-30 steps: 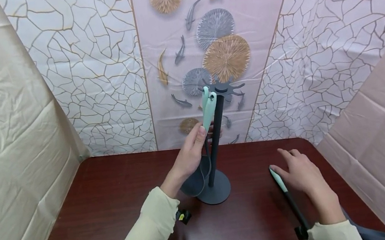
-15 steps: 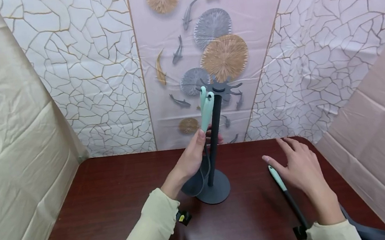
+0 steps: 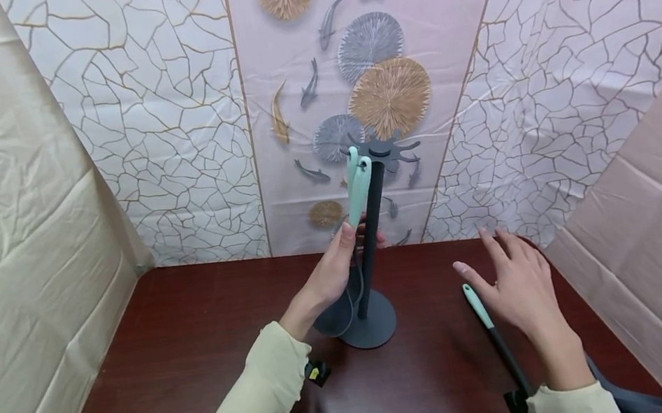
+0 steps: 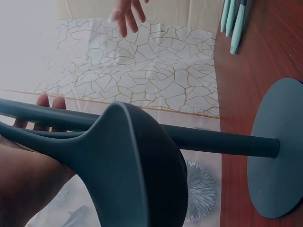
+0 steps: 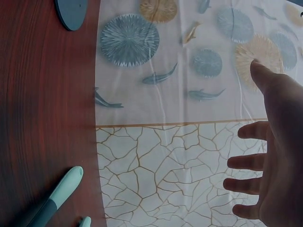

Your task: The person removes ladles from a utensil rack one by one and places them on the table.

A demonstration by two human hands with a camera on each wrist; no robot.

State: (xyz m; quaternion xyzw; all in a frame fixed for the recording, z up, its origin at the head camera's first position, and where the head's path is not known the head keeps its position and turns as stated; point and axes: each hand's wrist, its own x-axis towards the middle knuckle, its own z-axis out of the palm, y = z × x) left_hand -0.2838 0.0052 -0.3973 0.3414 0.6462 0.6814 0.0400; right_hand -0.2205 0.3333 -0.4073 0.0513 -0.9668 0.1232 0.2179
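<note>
In the head view my left hand [image 3: 329, 274] grips mint-handled utensils [image 3: 358, 192] beside the upright dark pole [image 3: 372, 229] of a stand, its fingers passing behind the pole. A dark ladle [image 4: 116, 165] hangs below that hand in the left wrist view, its bowl beside the pole [image 4: 213, 140]. The stand's round base [image 3: 370, 321] rests on the table, and hooks [image 3: 380, 150] spread from its top. My right hand [image 3: 523, 285] is raised with spread fingers, holding nothing, near a mint and black utensil [image 3: 499, 345] lying on the table.
Several mint handles [image 4: 230, 19] lie close together in the left wrist view. A dark utensil head [image 3: 634, 400] shows beyond the right sleeve. Patterned cloth [image 3: 179, 122] hangs behind the dark red table [image 3: 197, 338], with beige cloth [image 3: 1, 210] at the left.
My right hand has moved up and away from the lying utensil's handle, its fingers spreading wider. My left hand keeps its grip, slightly lower on the handles. The stand has stayed in place.
</note>
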